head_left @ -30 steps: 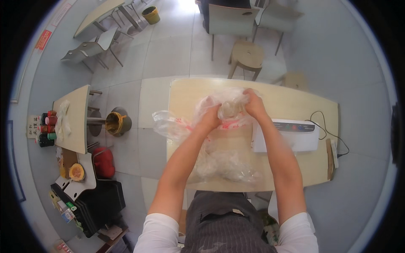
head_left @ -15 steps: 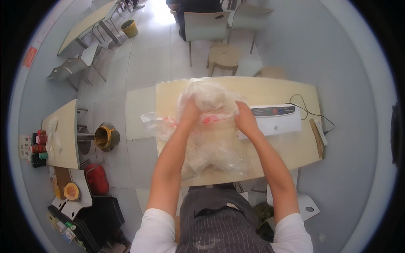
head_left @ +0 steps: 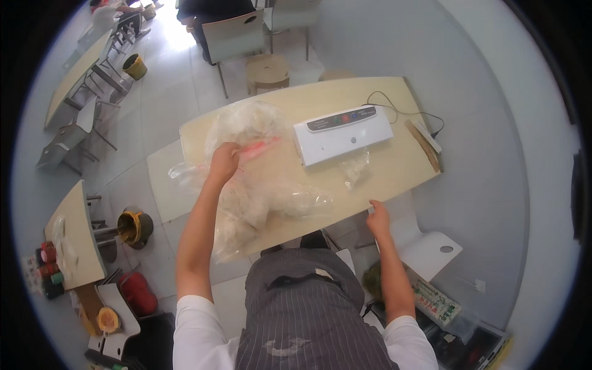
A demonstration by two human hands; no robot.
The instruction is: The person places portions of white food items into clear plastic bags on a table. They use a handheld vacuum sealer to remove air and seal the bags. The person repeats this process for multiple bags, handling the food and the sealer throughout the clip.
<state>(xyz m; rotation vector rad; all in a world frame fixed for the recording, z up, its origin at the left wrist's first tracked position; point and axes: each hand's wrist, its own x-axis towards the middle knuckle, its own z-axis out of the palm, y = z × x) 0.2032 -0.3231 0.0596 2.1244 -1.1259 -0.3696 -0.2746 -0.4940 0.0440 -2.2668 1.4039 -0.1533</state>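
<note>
Nearest the body, the right hand (head_left: 377, 217) rests at the near edge of the pale wooden table (head_left: 401, 166), fingers loosely spread and gripping nothing, touching only the table's rim. A little farther in, a large clear plastic bag stuffed with pale, fluffy filling (head_left: 259, 203) lies across the tabletop, its lower end hanging over the near edge. The left hand (head_left: 224, 161) is clenched on the bag's upper part, just beside the pink zip strip (head_left: 259, 148) at its mouth. To handle this well, it seems wise to bring the free hand up to support the bulging body so it does not slide off the edge, and to keep the mouth flat and unwrinkled while the left hand pinches it. Beyond the bag, to the right, sits a white rectangular sealing machine (head_left: 342, 134) with its black cord (head_left: 401, 106) trailing behind, and a small clear bag (head_left: 356, 168) lies just in front of it.
</note>
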